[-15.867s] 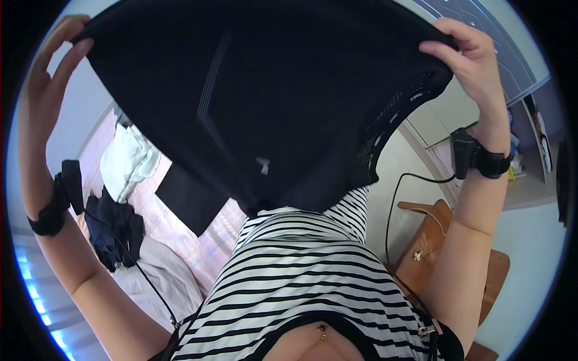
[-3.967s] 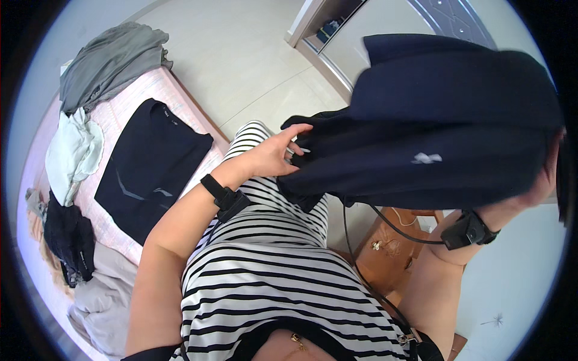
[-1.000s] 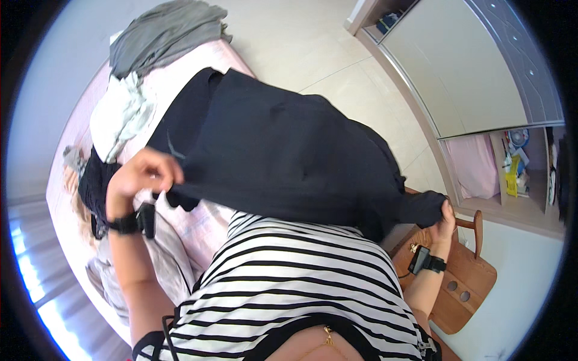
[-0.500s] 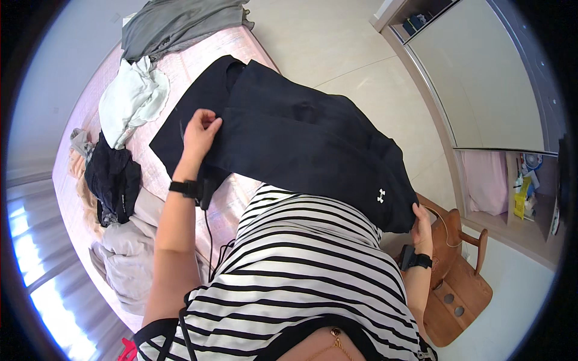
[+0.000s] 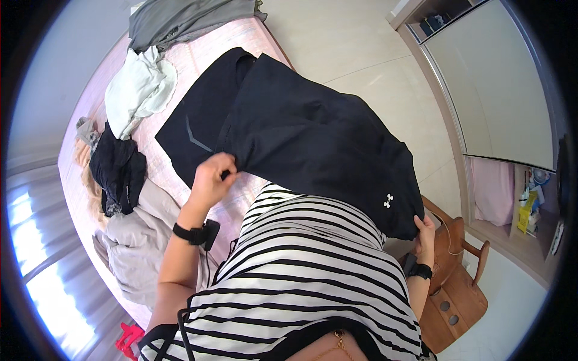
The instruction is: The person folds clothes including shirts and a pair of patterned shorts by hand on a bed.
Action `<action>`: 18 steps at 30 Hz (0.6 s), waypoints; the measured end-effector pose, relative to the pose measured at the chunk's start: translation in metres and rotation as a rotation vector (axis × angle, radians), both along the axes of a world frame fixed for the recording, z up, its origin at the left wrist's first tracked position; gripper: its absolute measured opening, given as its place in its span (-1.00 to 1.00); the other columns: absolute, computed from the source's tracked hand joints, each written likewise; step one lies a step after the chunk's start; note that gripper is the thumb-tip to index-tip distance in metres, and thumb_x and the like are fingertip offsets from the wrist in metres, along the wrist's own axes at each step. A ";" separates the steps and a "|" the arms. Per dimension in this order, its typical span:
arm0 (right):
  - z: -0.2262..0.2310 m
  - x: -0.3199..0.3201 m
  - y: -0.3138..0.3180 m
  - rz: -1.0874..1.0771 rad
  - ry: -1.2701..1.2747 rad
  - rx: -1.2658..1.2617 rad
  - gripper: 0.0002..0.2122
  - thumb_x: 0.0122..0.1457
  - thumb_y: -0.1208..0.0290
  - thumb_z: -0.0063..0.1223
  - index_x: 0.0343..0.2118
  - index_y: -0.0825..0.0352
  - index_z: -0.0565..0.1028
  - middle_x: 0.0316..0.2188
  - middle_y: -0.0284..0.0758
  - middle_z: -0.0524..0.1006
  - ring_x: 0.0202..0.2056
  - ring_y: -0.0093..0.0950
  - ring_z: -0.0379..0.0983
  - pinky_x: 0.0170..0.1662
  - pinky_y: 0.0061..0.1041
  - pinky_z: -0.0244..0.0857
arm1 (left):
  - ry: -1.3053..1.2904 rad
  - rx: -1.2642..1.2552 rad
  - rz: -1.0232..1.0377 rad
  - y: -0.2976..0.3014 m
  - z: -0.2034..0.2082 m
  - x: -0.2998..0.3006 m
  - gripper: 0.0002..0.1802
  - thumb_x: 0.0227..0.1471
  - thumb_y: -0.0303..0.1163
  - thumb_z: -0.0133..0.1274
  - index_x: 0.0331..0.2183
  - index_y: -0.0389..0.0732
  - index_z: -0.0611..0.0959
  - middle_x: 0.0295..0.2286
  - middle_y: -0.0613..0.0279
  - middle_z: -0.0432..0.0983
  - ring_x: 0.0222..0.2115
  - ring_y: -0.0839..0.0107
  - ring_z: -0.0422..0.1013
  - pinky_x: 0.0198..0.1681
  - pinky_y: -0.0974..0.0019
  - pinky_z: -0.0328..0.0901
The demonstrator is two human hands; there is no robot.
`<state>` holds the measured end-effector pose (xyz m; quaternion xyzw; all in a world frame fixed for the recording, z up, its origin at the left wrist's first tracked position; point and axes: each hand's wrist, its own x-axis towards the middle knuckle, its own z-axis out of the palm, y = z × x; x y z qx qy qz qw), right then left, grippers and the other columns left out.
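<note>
A large black garment [image 5: 313, 132], plain and smooth with a small white emblem near its right end, stretches across in front of me. Its left part lies on the bed and shows a thin grey angled stripe; I cannot make out its exact kind. My left hand [image 5: 215, 179] has its fingers curled in a pinch at the garment's near edge, left of the middle. At the right end, my right hand [image 5: 425, 232] grips the garment's corner between thumb and fingers, with part of the fingers hidden behind the cloth.
On the pink bed [image 5: 208, 45] lie a grey cloth [image 5: 186, 21], a white garment [image 5: 141, 90], a crumpled black garment [image 5: 117, 168] and a beige one [image 5: 141, 253]. A wooden chair [image 5: 460, 301] stands close by my right arm. Beyond it is a cabinet [image 5: 500, 84] with shelves.
My left hand has drawn back toward me from over the garment to its near edge, uncovering the grey stripe. My right hand still holds the right end.
</note>
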<state>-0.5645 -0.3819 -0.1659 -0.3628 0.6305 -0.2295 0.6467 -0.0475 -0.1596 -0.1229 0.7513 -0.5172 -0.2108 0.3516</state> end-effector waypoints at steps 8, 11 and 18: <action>-0.013 -0.021 0.002 0.093 0.068 0.081 -0.83 0.13 0.50 0.00 -0.23 0.40 0.48 -0.29 -0.34 0.55 -0.31 -0.59 0.46 -0.22 -0.65 0.30 | 0.709 0.323 0.373 0.014 -0.031 -0.013 -0.78 -0.13 -0.40 0.22 -0.46 -0.29 0.52 -0.57 0.34 0.46 -0.57 0.56 0.32 -0.47 0.44 0.25; -0.015 -0.025 0.005 0.132 0.060 0.072 -0.82 0.14 0.46 0.00 -0.22 0.40 0.46 -0.27 -0.33 0.54 -0.27 -0.59 0.45 -0.17 -0.63 0.29 | 0.745 0.422 0.492 -0.004 -0.036 -0.015 -0.75 -0.08 -0.29 0.19 -0.40 -0.25 0.56 -0.62 0.45 0.42 -0.60 0.67 0.25 -0.53 0.54 0.14; -0.011 -0.026 -0.001 0.058 0.072 -0.033 -0.76 0.08 0.46 0.08 -0.19 0.42 0.47 -0.30 -0.36 0.54 -0.28 -0.58 0.42 -0.16 -0.60 0.25 | 0.707 0.010 0.170 -0.027 -0.027 0.071 -0.88 0.01 -0.41 0.08 -0.34 -0.19 0.54 -0.44 0.38 0.45 -0.46 0.65 0.32 -0.37 0.54 0.22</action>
